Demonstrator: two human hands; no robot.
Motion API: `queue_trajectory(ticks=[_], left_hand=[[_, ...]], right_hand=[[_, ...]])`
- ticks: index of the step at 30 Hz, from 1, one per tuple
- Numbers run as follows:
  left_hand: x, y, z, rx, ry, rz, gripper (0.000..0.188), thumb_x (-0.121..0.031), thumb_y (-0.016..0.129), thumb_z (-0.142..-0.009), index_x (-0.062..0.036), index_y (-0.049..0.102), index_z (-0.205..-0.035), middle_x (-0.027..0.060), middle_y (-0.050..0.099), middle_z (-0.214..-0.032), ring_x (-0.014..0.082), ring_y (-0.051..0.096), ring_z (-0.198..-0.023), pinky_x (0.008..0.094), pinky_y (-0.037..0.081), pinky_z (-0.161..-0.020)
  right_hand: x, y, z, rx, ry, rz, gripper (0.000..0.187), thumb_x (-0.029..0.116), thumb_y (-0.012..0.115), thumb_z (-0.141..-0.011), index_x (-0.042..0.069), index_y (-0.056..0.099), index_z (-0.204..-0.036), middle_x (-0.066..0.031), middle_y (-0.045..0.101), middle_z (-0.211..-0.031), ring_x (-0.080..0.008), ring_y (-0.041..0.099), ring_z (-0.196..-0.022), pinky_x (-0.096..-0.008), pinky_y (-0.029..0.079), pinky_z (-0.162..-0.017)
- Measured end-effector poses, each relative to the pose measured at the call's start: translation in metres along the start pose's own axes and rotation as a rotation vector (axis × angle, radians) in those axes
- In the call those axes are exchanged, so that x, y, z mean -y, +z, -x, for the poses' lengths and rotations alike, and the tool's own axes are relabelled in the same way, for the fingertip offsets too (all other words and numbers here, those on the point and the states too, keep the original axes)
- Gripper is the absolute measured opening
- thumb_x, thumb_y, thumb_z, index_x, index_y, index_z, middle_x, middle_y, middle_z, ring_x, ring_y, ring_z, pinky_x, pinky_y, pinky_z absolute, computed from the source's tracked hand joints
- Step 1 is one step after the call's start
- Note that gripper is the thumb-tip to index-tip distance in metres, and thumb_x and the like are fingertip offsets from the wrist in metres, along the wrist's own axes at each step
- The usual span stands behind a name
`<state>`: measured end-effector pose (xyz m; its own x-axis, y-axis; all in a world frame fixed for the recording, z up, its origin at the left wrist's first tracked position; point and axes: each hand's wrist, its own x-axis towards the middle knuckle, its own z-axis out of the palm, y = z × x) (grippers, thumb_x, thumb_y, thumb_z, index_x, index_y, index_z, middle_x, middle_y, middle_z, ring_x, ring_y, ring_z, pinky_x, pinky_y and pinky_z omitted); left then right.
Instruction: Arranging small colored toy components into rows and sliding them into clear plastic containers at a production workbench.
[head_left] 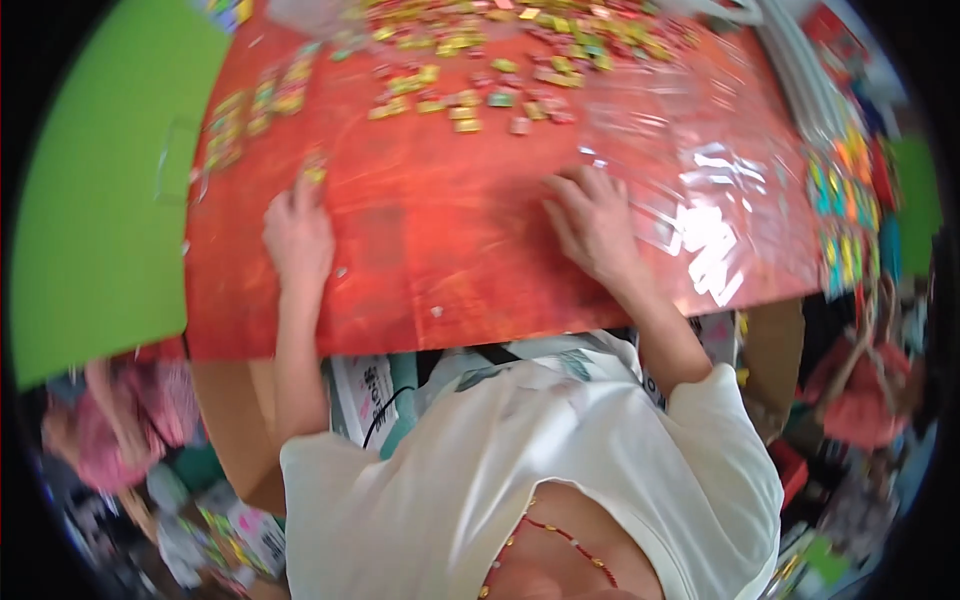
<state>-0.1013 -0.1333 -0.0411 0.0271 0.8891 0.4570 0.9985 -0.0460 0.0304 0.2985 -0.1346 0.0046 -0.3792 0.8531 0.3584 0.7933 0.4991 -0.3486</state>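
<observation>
A: What is hard to read here?

B: Quite a lot; the whole view is smeared by blur. The left hand [297, 235] lies on the red tabletop [440, 250], fingers reaching far and bunched around a small yellow-green piece [316, 172]. They seem to pinch it, but I cannot tell for sure whether it is gripped or only touched. The fingertips hide its near side.

A: And the other hand?

B: The right hand [592, 222] rests palm down, fingers loosely curled, tips at the edge of a clear plastic sheet [700, 180]. Whether it has hold of the sheet or merely presses on it, I cannot tell. Glare on the plastic washes out whatever lies under it.

A: Where are the rest of the pieces?

B: A scatter of small pieces [480, 90], yellow, green and pink, spreads across the far part of the table and is cut off by the top rim. A smaller row [255, 100] sits far left, just beyond the left hand.

A: Any open room?

B: The stretch of red surface between the two hands is bare, down to the near edge, where the person's white shirt [520, 470] meets it. On the left the table ends against a flat green surface [100, 200].

A: Materials?

B: The tabletop is glossy, streaked red-orange. The sheet is thin, crinkled and shiny. The pieces look like small flat rectangles. Bright packets [845, 210] line the far right edge, too blurred to make out.
</observation>
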Motion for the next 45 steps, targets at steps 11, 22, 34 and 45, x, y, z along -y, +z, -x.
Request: queue_trajectory(ticks=[11, 22, 34, 45], left_hand=[[-0.112, -0.02, -0.021, 0.159, 0.228, 0.203, 0.064, -0.026, 0.065, -0.092, -0.0151, 0.042, -0.15, 0.0197, 0.037, -0.152, 0.04, 0.037, -0.138, 0.0563, 0.031, -0.11], [-0.184, -0.005, -0.047, 0.226, 0.409, 0.619, 0.051, -0.017, 0.059, -0.094, -0.0089, 0.049, -0.143, 0.0213, 0.044, -0.145, 0.0384, 0.045, -0.132, 0.0505, 0.038, -0.106], [-0.157, 0.038, -0.101, 0.211, 0.23, 0.358, 0.037, -0.02, 0.066, -0.087, -0.0093, 0.064, -0.122, 0.0118, 0.059, -0.109, 0.0322, 0.058, -0.106, 0.0454, 0.048, -0.087], [-0.15, 0.021, -0.097, 0.247, 0.233, 0.441, 0.036, -0.016, 0.063, -0.09, -0.0079, 0.061, -0.125, 0.0143, 0.057, -0.1, 0.0345, 0.059, -0.099, 0.0456, 0.05, -0.084]], right_hand=[[-0.039, 0.003, 0.055, -0.036, 0.224, 0.324, 0.061, 0.037, 0.071, -0.085, 0.004, 0.055, -0.135, -0.0184, 0.046, -0.146, -0.0347, 0.043, -0.135, -0.0521, 0.036, -0.103], [0.037, 0.026, 0.041, 0.088, -0.007, 0.039, 0.059, 0.035, 0.069, -0.087, 0.002, 0.054, -0.135, -0.0192, 0.045, -0.147, -0.0347, 0.042, -0.137, -0.0515, 0.035, -0.105], [-0.03, 0.045, -0.071, -0.058, 0.017, 0.138, 0.026, 0.018, 0.066, -0.087, 0.008, 0.064, -0.111, -0.0097, 0.061, -0.098, -0.0277, 0.061, -0.096, -0.044, 0.043, -0.082], [-0.032, 0.045, -0.089, -0.006, -0.037, 0.12, 0.02, 0.02, 0.067, -0.088, 0.012, 0.065, -0.106, -0.0079, 0.061, -0.095, -0.027, 0.063, -0.095, -0.0444, 0.044, -0.081]])
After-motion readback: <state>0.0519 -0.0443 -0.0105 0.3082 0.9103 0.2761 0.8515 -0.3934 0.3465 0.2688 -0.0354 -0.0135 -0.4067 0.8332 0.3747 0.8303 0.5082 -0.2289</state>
